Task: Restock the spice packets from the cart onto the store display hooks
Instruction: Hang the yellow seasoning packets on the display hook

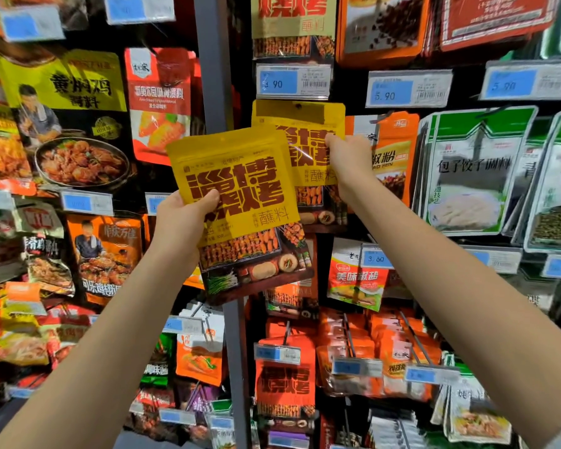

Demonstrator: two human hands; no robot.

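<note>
left hand (182, 218) is clamped on a yellow packet (240, 202), thumb on its front near the lower left edge. the packet is in the air in front of the display, long axis near vertical, top leaning left. the hook (298, 106) sits up and right of its top edge, carrying a matching hung packet (305, 124). right hand (350, 160) is nearer the hook and pinches the hung packet's right edge. next, probably: lift, straighten, thread on.

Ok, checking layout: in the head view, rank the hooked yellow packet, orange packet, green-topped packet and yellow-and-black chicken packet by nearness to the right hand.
1. hooked yellow packet: pinched by the right hand.
2. orange packet: just right of the hand.
3. green-topped packet: further right.
4. yellow-and-black chicken packet: far left.
</note>
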